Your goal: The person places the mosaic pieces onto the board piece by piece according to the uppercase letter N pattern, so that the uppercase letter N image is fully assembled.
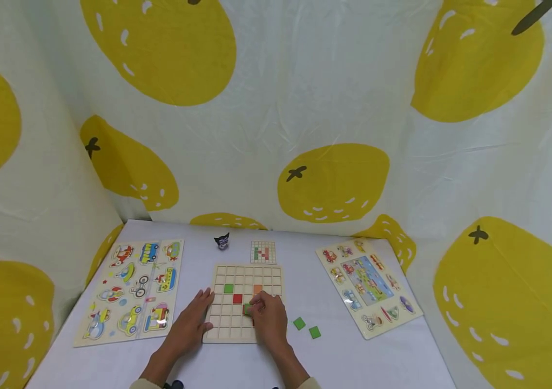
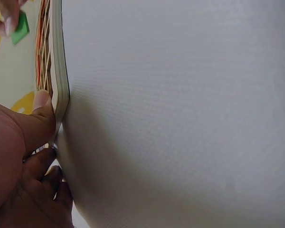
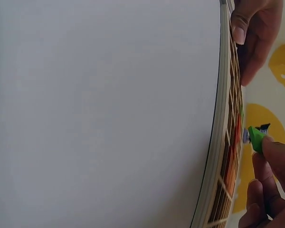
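My right hand (image 1: 269, 320) pinches a small green square tile (image 3: 256, 139) between thumb and fingertips, over the middle of a wooden grid board (image 1: 221, 324). The left hand (image 1: 187, 325) rests along the left edge of that board, its thumb (image 2: 42, 102) against the rim. A green tile (image 1: 228, 288), a red tile (image 1: 237, 298) and an orange tile (image 1: 257, 289) lie in separate cells of the grid. More red shows beside and under the right hand, which covers the lower right cells.
Two loose green tiles, one (image 1: 299, 323) nearer the board, lie on the white table to its right. Behind the board is a small pattern card (image 1: 263, 253), with a dark figurine (image 1: 222, 241) to its left. Picture puzzles flank it, left (image 1: 127, 308) and right (image 1: 368, 289).
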`<state>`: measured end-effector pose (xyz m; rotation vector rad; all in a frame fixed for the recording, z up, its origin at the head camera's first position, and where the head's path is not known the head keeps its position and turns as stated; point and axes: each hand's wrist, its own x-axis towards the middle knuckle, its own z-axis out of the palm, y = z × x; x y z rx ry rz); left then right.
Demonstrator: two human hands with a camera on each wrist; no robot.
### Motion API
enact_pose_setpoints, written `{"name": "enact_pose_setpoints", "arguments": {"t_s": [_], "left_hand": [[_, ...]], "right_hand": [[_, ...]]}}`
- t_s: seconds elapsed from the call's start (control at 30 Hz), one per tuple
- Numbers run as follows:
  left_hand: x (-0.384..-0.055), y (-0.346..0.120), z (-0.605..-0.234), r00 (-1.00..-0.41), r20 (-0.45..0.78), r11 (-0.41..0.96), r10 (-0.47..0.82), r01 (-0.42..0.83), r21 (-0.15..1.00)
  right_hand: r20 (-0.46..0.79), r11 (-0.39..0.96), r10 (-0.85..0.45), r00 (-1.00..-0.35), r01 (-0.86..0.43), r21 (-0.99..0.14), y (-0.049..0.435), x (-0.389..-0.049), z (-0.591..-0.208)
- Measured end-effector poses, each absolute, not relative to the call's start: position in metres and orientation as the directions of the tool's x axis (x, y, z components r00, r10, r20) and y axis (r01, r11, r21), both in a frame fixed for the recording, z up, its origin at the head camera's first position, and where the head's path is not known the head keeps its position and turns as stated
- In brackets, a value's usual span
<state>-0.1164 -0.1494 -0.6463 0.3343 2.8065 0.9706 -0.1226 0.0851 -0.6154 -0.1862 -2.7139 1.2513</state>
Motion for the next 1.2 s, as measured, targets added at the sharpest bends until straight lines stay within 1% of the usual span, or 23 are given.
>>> {"name": "enact_pose_setpoints", "arguments": {"t_s": [0.27,0.5,0.6,0.7,0.9,1.03,1.2], "left_hand": [[-0.116,-0.150,-0.649,-0.964,-0.055,0.768,0.262,0.174,0.616],[-0.116,-0.150,-0.648,-0.963,-0.053,0.765,0.263,0.175,0.620],[-0.116,-0.150,-0.647,-0.962,-0.046,0.765,0.267,0.183,0.618],[-0.116,-0.150,-0.648,-0.963,-0.032,0.765,0.269,0.193,0.614],[-0.116,-0.150,-0.649,-0.963,-0.010,0.756,0.269,0.204,0.622],[-0.115,-0.149,-0.650,-0.966,0.012,0.753,0.259,0.210,0.624],[-0.114,-0.150,-0.650,-0.965,0.030,0.755,0.261,0.223,0.617]], "right_hand": [[0.130,0.644,0.135,-0.982,-0.012,-0.765,0.060,-0.146,-0.621],[0.185,0.738,0.125,-0.975,-0.033,-0.674,0.042,-0.159,-0.633],[0.181,0.772,0.108,-0.977,-0.032,-0.635,0.038,-0.162,-0.630],[0.152,0.794,0.082,-0.985,-0.028,-0.608,0.035,-0.164,-0.626],[0.142,0.818,0.033,-0.989,-0.055,-0.573,0.030,-0.166,-0.624],[0.158,0.811,0.020,-0.987,-0.077,-0.580,0.030,-0.166,-0.625],[0.156,0.758,-0.002,-0.988,-0.103,-0.644,0.039,-0.161,-0.625]]}}
